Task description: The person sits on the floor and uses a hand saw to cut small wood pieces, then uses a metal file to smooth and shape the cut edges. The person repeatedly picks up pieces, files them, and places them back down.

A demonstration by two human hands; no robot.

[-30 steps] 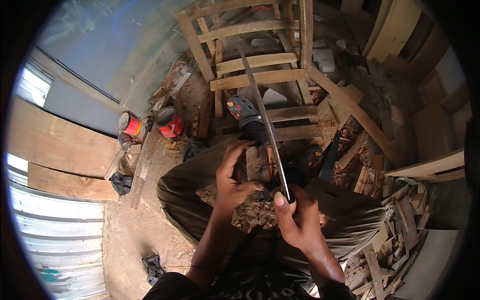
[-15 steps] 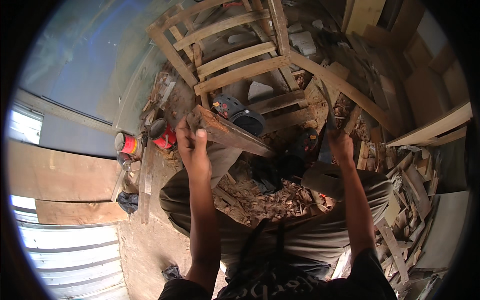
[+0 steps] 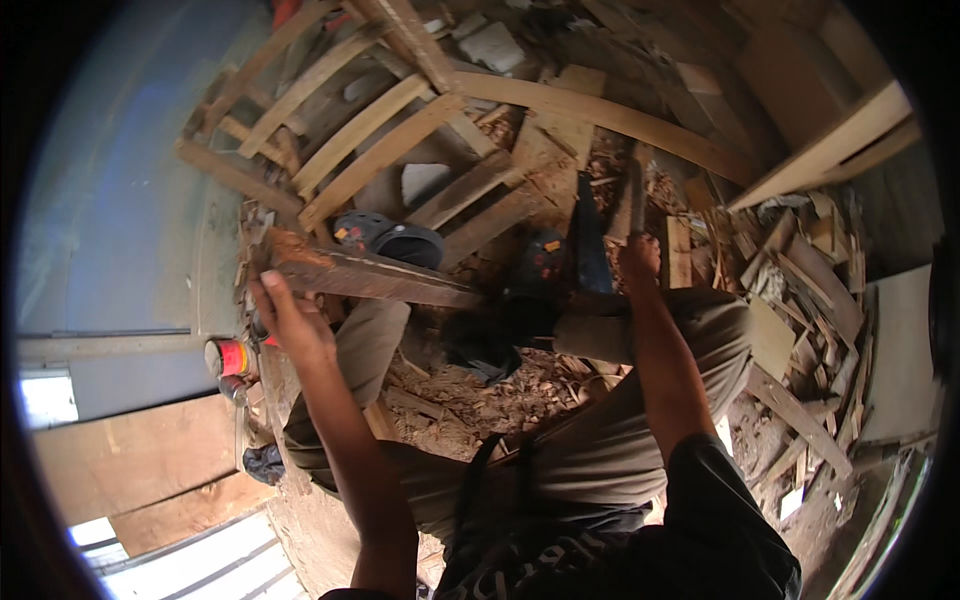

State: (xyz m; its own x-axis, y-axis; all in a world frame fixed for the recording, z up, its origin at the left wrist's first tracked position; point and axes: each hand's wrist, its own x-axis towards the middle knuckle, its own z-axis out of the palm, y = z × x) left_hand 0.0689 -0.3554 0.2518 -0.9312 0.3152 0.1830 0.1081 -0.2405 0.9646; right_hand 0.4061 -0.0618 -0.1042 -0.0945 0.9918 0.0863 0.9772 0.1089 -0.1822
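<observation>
My left hand (image 3: pixel 298 318) is closed around the near-left end of a rough wooden plank (image 3: pixel 375 276). That end is chipped and reddish, and the plank's far end points right, above my knees. My right hand (image 3: pixel 641 262) is a fist around the lower end of a long, narrow blade (image 3: pixel 638 192), which looks like a machete and points away from me. A dark, flat, blade-like piece (image 3: pixel 590 240) stands just left of that fist; what it belongs to is unclear. The plank and the machete are apart.
A slatted wooden frame (image 3: pixel 385 150) lies ahead. My dark clogs (image 3: pixel 410 243) stand beyond the plank. Wood chips (image 3: pixel 450 425) cover the ground between my legs. Scrap boards (image 3: pixel 800 415) pile up on the right. A red and yellow can (image 3: pixel 228 358) sits at left.
The view has turned, so the surroundings appear farther left. The plank in my left hand is now more level. My right hand has shifted right of the dark flat piece, still gripping the machete.
</observation>
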